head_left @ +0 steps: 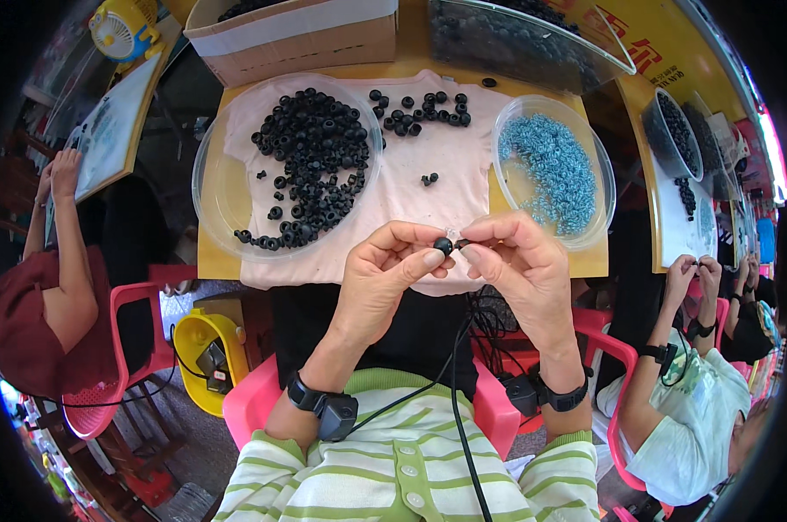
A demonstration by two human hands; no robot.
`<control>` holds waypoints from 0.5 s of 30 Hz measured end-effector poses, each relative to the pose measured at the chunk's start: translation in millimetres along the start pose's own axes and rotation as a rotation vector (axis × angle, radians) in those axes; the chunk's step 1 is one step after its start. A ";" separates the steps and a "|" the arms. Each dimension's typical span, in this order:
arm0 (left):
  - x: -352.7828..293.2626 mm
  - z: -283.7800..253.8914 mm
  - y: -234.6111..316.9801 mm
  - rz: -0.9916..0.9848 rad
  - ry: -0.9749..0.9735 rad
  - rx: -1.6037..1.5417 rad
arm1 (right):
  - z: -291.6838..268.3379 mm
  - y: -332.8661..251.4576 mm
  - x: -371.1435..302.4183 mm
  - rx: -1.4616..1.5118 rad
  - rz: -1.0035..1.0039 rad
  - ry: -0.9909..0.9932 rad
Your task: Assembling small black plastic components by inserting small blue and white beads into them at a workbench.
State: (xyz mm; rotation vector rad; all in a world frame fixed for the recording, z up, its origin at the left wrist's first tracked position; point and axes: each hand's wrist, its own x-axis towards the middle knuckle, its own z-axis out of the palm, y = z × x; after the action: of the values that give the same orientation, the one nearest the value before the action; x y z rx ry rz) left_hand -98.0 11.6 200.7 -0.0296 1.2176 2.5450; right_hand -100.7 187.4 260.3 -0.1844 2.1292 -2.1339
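Note:
My left hand [383,277] pinches a round black bead-like piece [444,246] between thumb and fingertips. Close against it, my right hand [525,274] is closed on a smaller black piece [462,245], partly hidden by the fingers. A tiny clear bit shows between the fingertips; its kind I cannot make out. Both hands are above the near edge of a pale pink cloth [428,196]. Beyond them a small black piece [430,179] lies on the cloth, and a loose group of round black pieces [419,115] lies farther back.
On the left, a clear round tray [204,187] holds many black pieces; on the right, another clear tray [609,204] holds small blue rings. Behind stand a cardboard box [298,52] and a clear bin [515,65]. Co-workers sit on both sides. Black cables [454,374] hang before me.

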 end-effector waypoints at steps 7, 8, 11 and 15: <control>-2.2 2.7 1.6 0.006 -0.010 -0.004 | -2.5 4.7 3.4 -0.162 -0.180 -0.061; -2.2 3.1 1.5 -0.003 -0.013 -0.021 | -2.2 4.8 3.4 -0.162 -0.179 -0.060; -2.1 2.2 0.1 -0.036 -0.021 -0.093 | 0.5 3.9 3.7 -0.253 -0.237 -0.040; -0.3 -1.9 -2.4 -0.092 -0.063 -0.222 | 3.4 6.0 4.3 -0.207 -0.159 0.023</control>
State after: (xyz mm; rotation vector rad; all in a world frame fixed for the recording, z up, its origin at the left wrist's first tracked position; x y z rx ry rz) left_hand -97.2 11.5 197.8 -0.0536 0.8848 2.5672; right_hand -104.3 183.3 254.3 -0.3617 2.4230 -1.9991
